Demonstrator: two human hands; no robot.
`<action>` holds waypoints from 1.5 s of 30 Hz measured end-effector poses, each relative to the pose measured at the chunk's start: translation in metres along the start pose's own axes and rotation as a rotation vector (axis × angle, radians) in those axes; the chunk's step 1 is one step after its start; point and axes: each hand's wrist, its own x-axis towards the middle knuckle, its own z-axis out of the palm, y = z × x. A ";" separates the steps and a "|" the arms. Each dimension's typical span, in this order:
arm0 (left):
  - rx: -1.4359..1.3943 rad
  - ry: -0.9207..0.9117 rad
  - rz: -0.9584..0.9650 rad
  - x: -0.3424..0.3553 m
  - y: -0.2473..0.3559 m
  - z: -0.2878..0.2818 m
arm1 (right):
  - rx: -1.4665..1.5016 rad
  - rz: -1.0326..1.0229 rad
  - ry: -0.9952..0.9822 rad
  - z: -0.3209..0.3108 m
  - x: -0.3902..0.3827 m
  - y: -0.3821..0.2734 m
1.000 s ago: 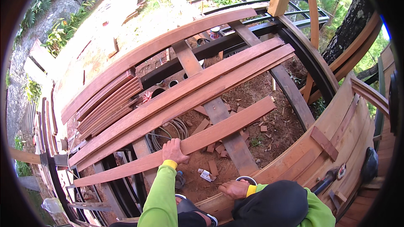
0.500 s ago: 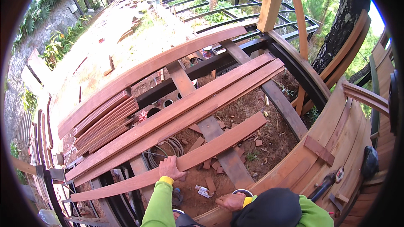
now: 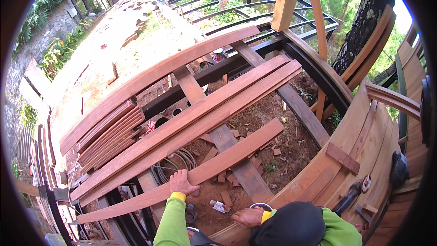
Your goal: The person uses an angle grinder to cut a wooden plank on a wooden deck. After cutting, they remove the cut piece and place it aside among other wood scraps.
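My left hand (image 3: 180, 182) grips a curved reddish-brown wooden plank (image 3: 218, 164) near its middle, fingers over the top face. The plank slants across a dark crossbeam (image 3: 236, 168), its far right end over open ground. To the right, my right hand (image 3: 248, 217) is closed low beside the edge of the laid decking (image 3: 327, 177); whatever it holds, if anything, is hidden. A white round rim (image 3: 261, 206) shows just behind that hand. A dark rounded shape (image 3: 289, 228) covers much of my right arm.
Two long planks (image 3: 195, 123) lie across the beams, with a stack of boards (image 3: 111, 136) beyond. Coiled hose (image 3: 175, 164) and wood offcuts (image 3: 226, 198) lie on soil between beams. On the decking are an angle grinder (image 3: 355, 196) and a black bag (image 3: 399, 169). A post (image 3: 287, 4) stands behind.
The view has shifted slightly, so the surroundings sit a little further left and higher. My left hand keeps its hold on the plank; my right hand stays closed in place.
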 end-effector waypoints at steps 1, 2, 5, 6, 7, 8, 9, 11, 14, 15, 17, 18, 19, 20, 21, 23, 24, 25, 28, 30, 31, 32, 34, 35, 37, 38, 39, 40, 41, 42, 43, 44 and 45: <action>0.000 0.006 0.002 0.000 0.000 -0.001 | 0.001 -0.003 -0.006 0.001 0.001 0.001; -0.001 0.012 0.004 0.000 0.000 -0.001 | 0.003 -0.006 -0.012 0.002 0.002 0.003; 0.013 -0.001 0.000 0.002 0.001 0.000 | -0.006 -0.042 0.068 0.010 0.001 0.010; 0.013 -0.006 -0.007 0.002 0.001 0.000 | -0.011 -0.063 0.110 0.012 0.001 0.009; 0.014 -0.011 -0.013 0.002 0.001 0.001 | -0.017 -0.061 0.114 0.013 0.001 0.008; 0.015 -0.016 -0.019 0.001 0.001 0.001 | -0.023 -0.057 0.118 0.013 0.001 0.008; 0.014 -0.007 -0.014 0.001 0.002 0.001 | -0.031 -0.052 0.124 0.012 0.000 0.008; 0.010 0.011 -0.004 0.001 0.003 0.001 | -0.022 -0.039 0.089 0.010 -0.002 0.007; 0.015 -0.029 -0.026 0.000 0.005 0.000 | -0.030 -0.014 0.023 0.009 -0.001 0.006; 0.012 -0.025 -0.027 0.000 0.005 -0.001 | -0.023 -0.009 0.024 0.009 -0.001 0.006; 0.006 -0.018 -0.029 0.000 0.007 -0.003 | -0.010 0.000 0.024 0.009 0.000 0.005; 0.000 -0.020 -0.034 0.000 0.007 -0.004 | -0.015 0.005 0.015 0.009 0.001 0.004; -0.006 -0.021 -0.040 -0.001 0.006 -0.004 | -0.019 0.010 0.006 0.008 0.002 0.004; -0.011 -0.023 -0.046 -0.001 0.005 -0.004 | -0.024 0.015 -0.002 0.008 0.003 0.003; -0.020 -0.017 -0.041 0.000 0.005 -0.004 | -0.023 0.015 0.005 0.010 0.002 0.003; -0.036 -0.006 -0.029 0.000 0.004 -0.003 | -0.022 0.015 0.020 0.014 0.003 0.005; -0.034 -0.004 -0.029 0.000 0.004 -0.002 | -0.028 0.015 0.014 0.016 0.003 0.006; -0.032 -0.001 -0.027 0.001 0.003 -0.001 | -0.034 0.016 0.008 0.017 0.004 0.007; -0.032 -0.001 -0.019 0.003 0.004 0.002 | -0.085 0.035 0.031 0.033 0.005 0.015; -0.023 -0.003 -0.023 0.002 0.001 0.004 | -0.090 0.044 0.033 0.024 0.003 0.008; -0.019 -0.003 -0.021 0.002 0.001 0.006 | -0.075 0.028 0.039 0.016 0.002 0.006; -0.015 -0.004 -0.018 0.002 0.000 0.007 | -0.060 0.014 0.045 0.010 0.000 0.004; -0.030 -0.004 -0.044 0.000 -0.005 0.009 | -0.070 0.036 0.019 0.008 0.002 -0.001; -0.038 -0.008 -0.052 0.000 -0.003 0.010 | -0.069 0.055 0.023 0.012 0.002 0.000; -0.052 -0.013 -0.057 0.001 0.003 0.011 | -0.064 0.082 0.029 0.015 0.002 0.001; -0.059 -0.017 -0.051 0.002 0.005 0.013 | -0.031 0.086 0.059 0.016 -0.002 0.000; -0.058 -0.013 -0.061 0.001 0.003 0.012 | -0.030 0.100 0.064 0.010 -0.002 -0.004; -0.057 -0.007 -0.069 0.000 0.003 0.010 | -0.030 0.113 0.067 0.006 -0.002 -0.008; -0.058 -0.008 -0.066 -0.001 0.002 0.010 | -0.031 0.125 0.068 0.004 -0.001 -0.010; -0.060 -0.008 -0.057 0.000 0.001 0.010 | -0.022 0.115 0.078 0.005 0.001 -0.009; -0.063 -0.008 -0.051 0.000 0.001 0.011 | -0.029 0.118 0.093 0.006 0.000 -0.009; -0.061 -0.006 -0.049 0.001 0.001 0.011 | -0.038 0.121 0.108 0.007 -0.001 -0.010; -0.057 -0.005 -0.050 0.001 0.001 0.011 | -0.045 0.121 0.122 0.008 -0.001 -0.011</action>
